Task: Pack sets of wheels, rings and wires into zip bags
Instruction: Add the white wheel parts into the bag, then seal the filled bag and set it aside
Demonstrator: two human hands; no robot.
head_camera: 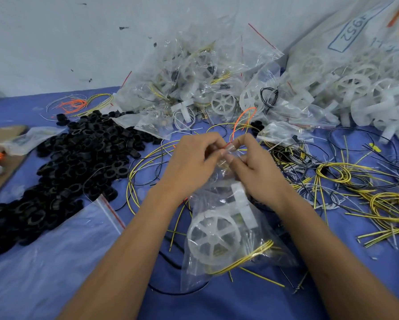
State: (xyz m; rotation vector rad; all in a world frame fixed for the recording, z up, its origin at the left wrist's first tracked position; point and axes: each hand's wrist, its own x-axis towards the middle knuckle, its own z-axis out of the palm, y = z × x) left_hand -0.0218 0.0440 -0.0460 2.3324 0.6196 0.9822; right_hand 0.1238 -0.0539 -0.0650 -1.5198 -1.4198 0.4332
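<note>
Hands pinching the top of a zip bag point(219, 229): left hand point(189, 165) and right hand point(254, 167) meet at its red seal. Bag hangs over the blue table point(55, 262), holding a wheel point(211, 239) and yellow wire point(247, 257). Black rings point(73, 162) lie left.

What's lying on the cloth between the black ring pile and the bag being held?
In the head view, loose yellow and black wires curl on the blue cloth between the black ring pile and the held zip bag, crossed by the left forearm.

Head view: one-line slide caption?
Both hands, left hand and right hand, pinch a filled zip bag's top edge.
</note>
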